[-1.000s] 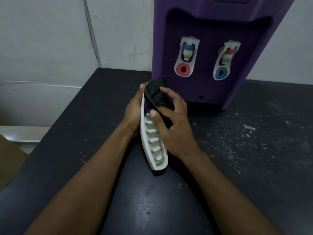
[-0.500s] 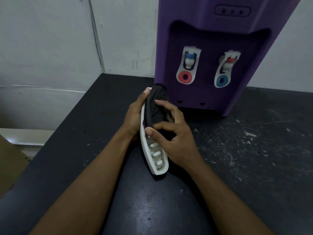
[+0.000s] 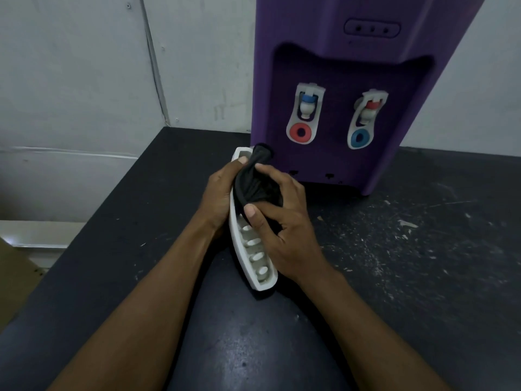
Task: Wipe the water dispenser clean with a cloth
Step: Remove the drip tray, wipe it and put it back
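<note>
- Head view: the purple water dispenser [image 3: 352, 80] stands at the back edge of the dark counter [image 3: 423, 277], close to the wall, with two white taps in its front recess.
- The white slotted drip tray [image 3: 255, 266] is off the dispenser and held tilted on its long side over the middle of the counter. Its far end is just beside the dispenser's front left corner.
- The left hand [image 3: 222, 193] grasps the tray from its outer side, thumb tip on the far rim; the other fingers are hidden behind the tray.
- The right hand [image 3: 284, 232] is clenched around a bunched black cloth [image 3: 256, 187], fingers curled over it and the thumb pressing it against the tray's slotted face.
- A twisted end of the cloth sticks out past the fingers toward the dispenser.
- Pale scratches and specks mark the counter's right half.
- A brown cardboard piece [image 3: 14, 277] shows beyond the counter's left edge.
</note>
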Motion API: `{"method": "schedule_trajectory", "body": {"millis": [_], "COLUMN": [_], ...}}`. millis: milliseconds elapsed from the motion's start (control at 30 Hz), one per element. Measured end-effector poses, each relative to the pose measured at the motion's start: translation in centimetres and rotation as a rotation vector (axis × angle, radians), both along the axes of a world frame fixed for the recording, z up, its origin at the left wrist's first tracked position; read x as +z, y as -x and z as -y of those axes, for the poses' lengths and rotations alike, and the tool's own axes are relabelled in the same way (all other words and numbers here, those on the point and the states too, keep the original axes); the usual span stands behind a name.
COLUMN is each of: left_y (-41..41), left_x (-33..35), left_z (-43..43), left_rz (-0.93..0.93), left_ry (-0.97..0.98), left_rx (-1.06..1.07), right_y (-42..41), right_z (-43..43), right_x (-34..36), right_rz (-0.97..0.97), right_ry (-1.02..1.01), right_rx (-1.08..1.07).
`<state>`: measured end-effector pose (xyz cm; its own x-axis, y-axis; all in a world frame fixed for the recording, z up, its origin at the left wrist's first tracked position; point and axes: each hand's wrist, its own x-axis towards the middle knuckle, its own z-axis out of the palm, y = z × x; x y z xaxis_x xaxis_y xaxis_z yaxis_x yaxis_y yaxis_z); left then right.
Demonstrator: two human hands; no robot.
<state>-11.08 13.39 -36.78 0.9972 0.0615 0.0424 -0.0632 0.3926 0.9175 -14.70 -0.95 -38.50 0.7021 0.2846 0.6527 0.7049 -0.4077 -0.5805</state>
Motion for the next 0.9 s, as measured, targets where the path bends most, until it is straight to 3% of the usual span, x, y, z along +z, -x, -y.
{"method": "schedule_trajectory", "body": {"millis": [100,233,367,700,800,900], "left_y": [0.1,0.0,-0.5,-0.6,-0.5,-0.5], "left_x": [0.1,0.2,0.4,0.0,0.3,0.2], "left_z": [0.1,0.3,0.3,0.6,0.2,-0.5], "left_rz": [0.0,-0.008,0.003,0.001,-0.064,-0.152], "left_ry": [0.008,-0.045,-0.073,-0.051,-0.045,0.041], "left_rx": [-0.007,0.038,0.069,0.051,0.043,0.016], "right_y": [-0.2,-1.1,-1.6,-0.6,-0.5,-0.7], "right_z": [0.2,1.1,1.4,0.3,0.7,1.1], "right_x": [0.0,0.7,0.8,-0.1,-0.1,-0.2], "right_rz": [0.02,0.13,0.201,-0.339,-0.392,-0.383], "right_ry": [0.045,0.199,0.202,-0.144,-0.198,-0.094], "right_rx": [-0.005,-0.167,-0.263,0.115,0.214,0.23]}}
